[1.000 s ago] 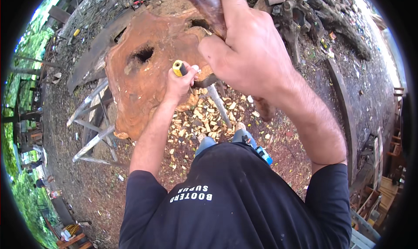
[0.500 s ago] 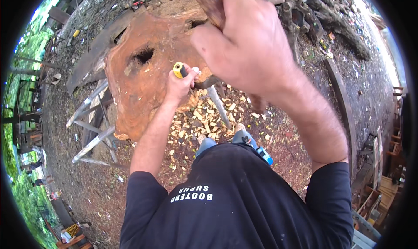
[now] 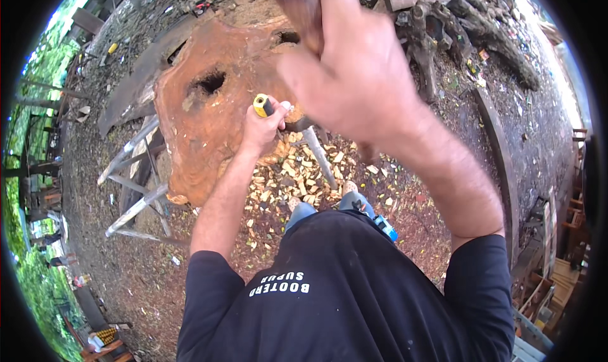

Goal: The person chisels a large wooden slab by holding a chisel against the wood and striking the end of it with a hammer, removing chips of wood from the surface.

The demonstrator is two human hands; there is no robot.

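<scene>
My left hand [image 3: 258, 133] is closed around a chisel with a yellow and black handle [image 3: 261, 105], its butt end facing up. The chisel's blade is hidden below my fist, at the near edge of a large reddish-brown wood slab [image 3: 190, 128]. Raised close to the camera, above and to the right of the chisel, my right hand [image 3: 370, 83] grips a dark brown wooden mallet [image 3: 296, 7]. The mallet is smeared by motion, and its top runs out of the picture. The slab has dark hollows [image 3: 209, 82] and rests on a frame of pale poles [image 3: 136, 209].
Pale wood chips [image 3: 297, 172] litter the ground between the slab and my feet. Gnarled logs [image 3: 487, 39] lie at the far right, and a long plank [image 3: 497, 159] runs along the right. Wooden pieces [image 3: 557, 280] are stacked at the lower right.
My right hand and the mallet have shifted slightly left, and they are more blurred now. The left hand and chisel have barely moved.
</scene>
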